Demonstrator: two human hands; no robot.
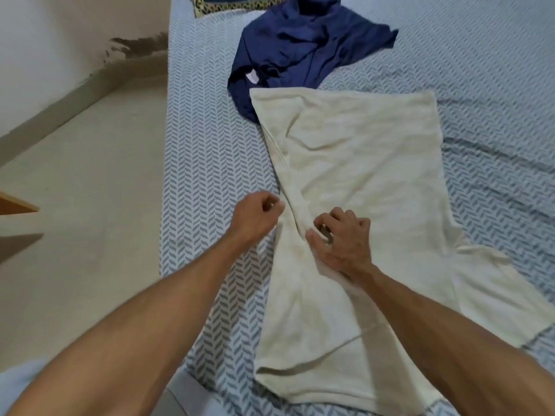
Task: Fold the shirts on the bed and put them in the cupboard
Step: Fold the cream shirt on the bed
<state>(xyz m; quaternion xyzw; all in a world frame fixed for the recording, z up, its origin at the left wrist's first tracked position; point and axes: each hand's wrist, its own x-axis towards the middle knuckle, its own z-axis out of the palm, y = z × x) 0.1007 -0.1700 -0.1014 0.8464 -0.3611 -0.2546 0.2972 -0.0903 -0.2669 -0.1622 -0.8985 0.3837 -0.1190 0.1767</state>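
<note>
A cream shirt (360,163) lies spread lengthwise on the bed (204,151), its left side folded inward along a long crease. My left hand (255,217) pinches the shirt's left edge at mid-length, fingers curled. My right hand (342,241) rests on the shirt just right of the crease and pinches a bit of the cloth between thumb and fingers. A crumpled navy shirt (300,52) lies beyond the cream one, touching its far left corner.
The bed carries a grey-and-white herringbone sheet. A patterned pillow edge (216,4) shows at the top. Beige floor (78,181) runs along the bed's left side, with a wall behind it and a wooden corner (15,205) at the far left.
</note>
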